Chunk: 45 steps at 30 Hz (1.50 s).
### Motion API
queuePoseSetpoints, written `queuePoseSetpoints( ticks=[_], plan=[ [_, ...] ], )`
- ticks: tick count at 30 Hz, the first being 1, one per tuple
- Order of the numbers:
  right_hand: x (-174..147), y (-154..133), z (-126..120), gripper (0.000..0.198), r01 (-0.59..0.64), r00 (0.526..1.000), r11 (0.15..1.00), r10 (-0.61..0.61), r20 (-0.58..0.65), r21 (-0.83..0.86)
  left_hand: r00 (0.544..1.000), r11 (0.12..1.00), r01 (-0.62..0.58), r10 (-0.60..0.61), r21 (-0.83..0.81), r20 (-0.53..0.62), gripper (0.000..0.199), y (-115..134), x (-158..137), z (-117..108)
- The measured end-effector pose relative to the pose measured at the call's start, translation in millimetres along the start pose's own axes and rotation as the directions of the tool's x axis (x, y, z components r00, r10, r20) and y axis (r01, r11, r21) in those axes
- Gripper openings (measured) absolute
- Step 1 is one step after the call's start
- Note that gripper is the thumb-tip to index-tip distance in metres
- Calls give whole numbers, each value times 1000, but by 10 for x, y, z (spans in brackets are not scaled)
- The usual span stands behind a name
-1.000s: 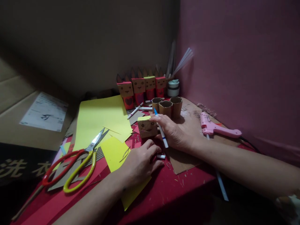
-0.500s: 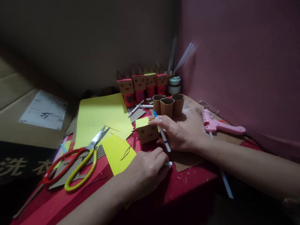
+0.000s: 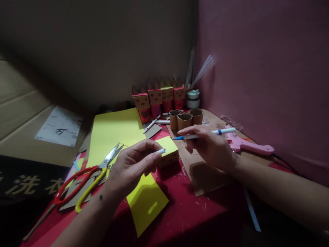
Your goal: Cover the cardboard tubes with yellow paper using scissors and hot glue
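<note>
My right hand (image 3: pixel 209 149) grips a white marker (image 3: pixel 226 131) with a blue band, lying nearly level, its bare blue tip pointing left. Between the thumb and fingers of my left hand (image 3: pixel 137 159) is a small white marker cap (image 3: pixel 162 151), its open end toward the tip. The cap and tip are apart. Just behind my left fingers sits a cardboard box head (image 3: pixel 169 159) with a yellow top; its front is partly hidden and in shadow. A yellow paper piece (image 3: pixel 146 209) lies below my left hand.
Scissors (image 3: pixel 104 166) with red and yellow handles lie at left, by a large yellow sheet (image 3: pixel 115 125). Three cardboard tubes (image 3: pixel 184 120) stand behind my right hand, with finished figures (image 3: pixel 155 97) farther back. A pink glue gun (image 3: pixel 253 147) lies at right.
My right hand has moved off the box head and turned the marker from steep to nearly level. My left hand has risen with the cap, uncovering the yellow paper piece. The view has shifted slightly.
</note>
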State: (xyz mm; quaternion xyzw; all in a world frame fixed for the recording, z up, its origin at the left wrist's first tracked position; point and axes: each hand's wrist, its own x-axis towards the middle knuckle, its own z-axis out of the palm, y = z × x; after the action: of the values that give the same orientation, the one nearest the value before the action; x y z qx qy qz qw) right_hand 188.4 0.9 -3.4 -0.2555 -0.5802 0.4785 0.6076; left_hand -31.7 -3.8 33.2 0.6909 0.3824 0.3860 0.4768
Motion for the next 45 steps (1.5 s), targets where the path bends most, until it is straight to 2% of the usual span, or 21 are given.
queuePoseSetpoints(
  ticks=[3,7,15,33,45],
  plan=[
    [47,-42,30,18,-151,988,958,143,50,244,1000,1000,6,-5,20,-25,10,-43,23,-5],
    [55,-69,62,6,-219,975,924,191,117,313,999,996,0,4,87,-46,9,-33,25,39],
    [18,-32,59,9,-243,967,932,212,140,268,998,1000,15,-14,5,-67,7,38,27,170],
    [11,-7,58,7,-271,958,921,229,173,281,996,1000,-5,4,-12,-89,4,19,16,183],
    [-15,41,18,5,-260,945,943,204,258,206,1000,994,-31,31,104,6,7,1,-17,168]
  ],
)
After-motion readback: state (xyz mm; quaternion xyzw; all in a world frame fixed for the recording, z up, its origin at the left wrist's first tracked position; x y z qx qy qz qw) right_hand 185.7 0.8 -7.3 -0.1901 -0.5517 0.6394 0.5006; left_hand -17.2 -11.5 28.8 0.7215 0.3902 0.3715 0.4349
